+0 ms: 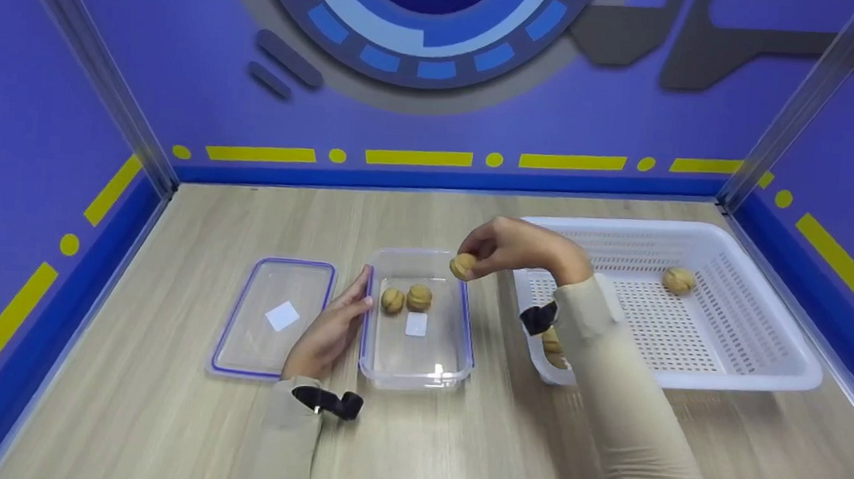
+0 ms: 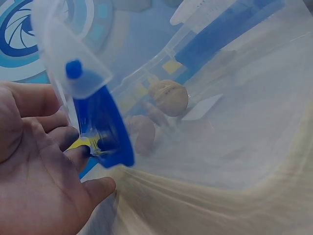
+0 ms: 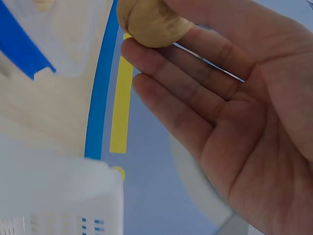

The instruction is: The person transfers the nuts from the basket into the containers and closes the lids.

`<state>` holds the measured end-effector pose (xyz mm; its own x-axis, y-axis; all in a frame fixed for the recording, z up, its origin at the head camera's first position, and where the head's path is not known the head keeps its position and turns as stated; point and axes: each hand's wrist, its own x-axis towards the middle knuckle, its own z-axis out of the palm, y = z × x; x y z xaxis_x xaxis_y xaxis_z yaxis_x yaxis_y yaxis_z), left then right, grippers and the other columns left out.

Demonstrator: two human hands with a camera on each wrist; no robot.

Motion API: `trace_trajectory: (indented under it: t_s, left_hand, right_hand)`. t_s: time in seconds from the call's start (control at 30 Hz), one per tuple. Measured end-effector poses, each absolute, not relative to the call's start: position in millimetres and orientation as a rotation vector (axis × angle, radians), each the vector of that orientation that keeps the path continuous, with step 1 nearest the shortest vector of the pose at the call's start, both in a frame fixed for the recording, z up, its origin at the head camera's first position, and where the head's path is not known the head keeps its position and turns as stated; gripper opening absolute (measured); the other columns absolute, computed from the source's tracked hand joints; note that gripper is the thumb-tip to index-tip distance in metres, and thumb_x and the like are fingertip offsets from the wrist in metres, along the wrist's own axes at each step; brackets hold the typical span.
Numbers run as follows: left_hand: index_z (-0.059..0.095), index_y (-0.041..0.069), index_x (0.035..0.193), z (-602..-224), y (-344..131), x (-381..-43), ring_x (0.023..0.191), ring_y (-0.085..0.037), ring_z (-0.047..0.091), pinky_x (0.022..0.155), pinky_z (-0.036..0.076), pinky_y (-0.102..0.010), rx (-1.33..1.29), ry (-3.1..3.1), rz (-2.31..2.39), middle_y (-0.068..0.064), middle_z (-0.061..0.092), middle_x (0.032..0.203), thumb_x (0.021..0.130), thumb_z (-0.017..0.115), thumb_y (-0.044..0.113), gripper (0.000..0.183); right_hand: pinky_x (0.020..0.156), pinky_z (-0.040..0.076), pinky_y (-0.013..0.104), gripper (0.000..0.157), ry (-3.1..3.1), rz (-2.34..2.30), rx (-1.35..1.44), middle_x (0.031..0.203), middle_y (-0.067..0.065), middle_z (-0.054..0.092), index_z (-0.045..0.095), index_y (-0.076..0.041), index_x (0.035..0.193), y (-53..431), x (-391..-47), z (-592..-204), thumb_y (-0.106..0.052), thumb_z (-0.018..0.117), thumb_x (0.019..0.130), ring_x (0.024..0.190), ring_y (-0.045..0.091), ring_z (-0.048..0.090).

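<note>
A clear plastic container [image 1: 418, 359] with a blue-edged rim stands mid-table, holding two walnuts [image 1: 419, 297] and a small white square. At its left wall, my left hand [image 1: 330, 330] grips the rim, thumb tip on the edge; in the left wrist view its fingers bend against the blue edge [image 2: 115, 132]. Thumb and fingertips of my right hand [image 1: 501, 248] pinch a walnut [image 1: 462, 267] above the container's far right corner. In the right wrist view this walnut [image 3: 151, 24] shows at the fingertips, while the other fingers extend loosely beneath it.
A white perforated basket [image 1: 733, 383] stands on the right, with a walnut [image 1: 678, 280] at its far right and more walnuts [image 1: 552, 341] partly hidden by the right wrist. The blue-edged lid [image 1: 247, 336] lies left of the container. Blue panels [image 1: 419, 130] enclose the table.
</note>
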<state>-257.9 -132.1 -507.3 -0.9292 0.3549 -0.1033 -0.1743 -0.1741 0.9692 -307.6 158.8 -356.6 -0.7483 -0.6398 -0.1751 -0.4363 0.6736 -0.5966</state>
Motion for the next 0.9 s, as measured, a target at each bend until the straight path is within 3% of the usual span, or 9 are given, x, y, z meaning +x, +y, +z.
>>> trace_trajectory:
  t_s: [0.9]
  left_hand:
    - [0.011,0.012,0.155,-510,-132,-260,0.149,-0.02,-0.01,0.123,-0.004,-0.037,0.218,1.74,2.194,-0.002,-0.003,0.163,0.1,0.038,0.007,0.061]
  right_hand:
    - [0.085,0.055,0.027,0.029,2.436,-0.709,-0.882,0.102,0.006,0.073,0.072,-0.007,0.106,88,-312,-399,-0.006,0.074,0.077,0.089,0.013,0.065]
